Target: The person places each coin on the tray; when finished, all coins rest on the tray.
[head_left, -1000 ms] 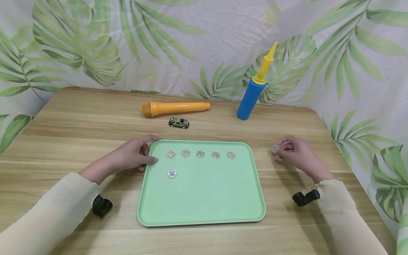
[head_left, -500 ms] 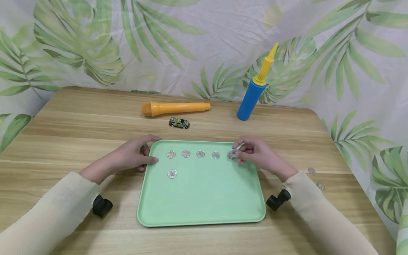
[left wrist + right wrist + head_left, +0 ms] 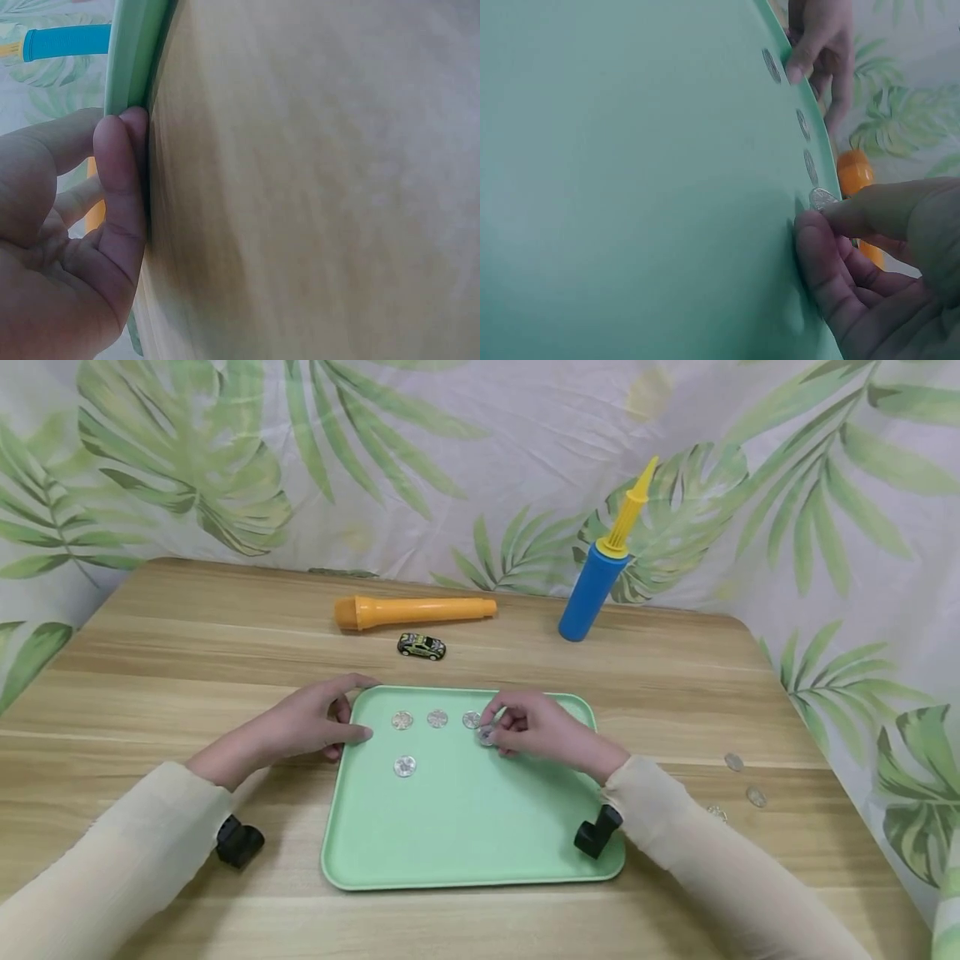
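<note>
1. While starting at the near rim of the green tray (image 3: 450,852), can see plenty of room: wide floor up to the lone second-row coin (image 3: 405,766), long side left to right.
2. Spotting three loose coins (image 3: 756,796) on the table (image 3: 675,652) off the tray's right, versus two half a second ago.
3. Got the held coin (image 3: 486,737) pinched in the right hand (image 3: 536,727) over the tray, just beside the far row's third coin (image 3: 470,719); moved left since then. Round, so no long axis; facing too small to tell.
4. Also got the left hand (image 3: 311,722) gripping the far-left rim, same as before.
5. Further back, seeing a toy car (image 3: 422,646), orange microphone (image 3: 420,612) (head left) and blue pump (image 3: 592,589).
</note>
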A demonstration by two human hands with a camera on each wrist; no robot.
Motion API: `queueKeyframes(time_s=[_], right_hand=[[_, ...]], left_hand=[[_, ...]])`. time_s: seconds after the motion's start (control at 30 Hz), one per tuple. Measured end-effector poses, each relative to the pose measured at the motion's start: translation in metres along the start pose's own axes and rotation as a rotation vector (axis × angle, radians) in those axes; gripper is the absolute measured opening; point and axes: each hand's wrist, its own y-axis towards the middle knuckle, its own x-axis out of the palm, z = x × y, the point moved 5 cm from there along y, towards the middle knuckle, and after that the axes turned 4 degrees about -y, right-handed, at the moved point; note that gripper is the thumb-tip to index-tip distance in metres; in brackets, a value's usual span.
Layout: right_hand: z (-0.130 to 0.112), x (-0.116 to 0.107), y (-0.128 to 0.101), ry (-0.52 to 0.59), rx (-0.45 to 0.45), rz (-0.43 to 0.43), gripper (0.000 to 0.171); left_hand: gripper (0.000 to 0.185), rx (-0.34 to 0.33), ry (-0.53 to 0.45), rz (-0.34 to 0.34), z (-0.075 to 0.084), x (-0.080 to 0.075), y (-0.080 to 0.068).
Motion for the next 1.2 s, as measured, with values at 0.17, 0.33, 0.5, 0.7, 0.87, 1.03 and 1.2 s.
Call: queueKeyframes(time_s=[0.17,0.33,0.5,0.7,0.87,1.03,1.2], right_hand=[[-0.014,0.018,0.014,-0.053,-0.043,-0.044,0.012],[-0.03,0.031,0.019,-0.131,-0.107,-0.06,0.01],[-0.039,0.038,0.019,-0.202,-0.136,-0.053,0.008],[-0.04,0.044,0.018,-0.255,-0.125,-0.037,0.007],[-0.04,0.047,0.018,-0.263,-0.118,-0.037,0.006],[-0.04,0.048,0.016,-0.275,-0.128,-0.022,0.007],[-0.04,0.049,0.016,-0.291,-0.132,-0.011,0.005]], left_hand=[[0.07,0.003,-0.004,-0.006,0.003,0.001,0.001],[0.07,0.007,-0.005,-0.006,0.004,0.0,0.001],[0.07,0.011,-0.005,-0.005,0.004,-0.002,-0.001],[0.069,0.018,-0.016,-0.01,0.003,-0.002,-0.002],[0.069,0.02,-0.028,-0.012,0.002,-0.001,-0.002],[0.069,0.015,-0.027,-0.015,0.001,-0.001,-0.002],[0.069,0.009,-0.004,-0.011,0.001,-0.002,-0.001]])
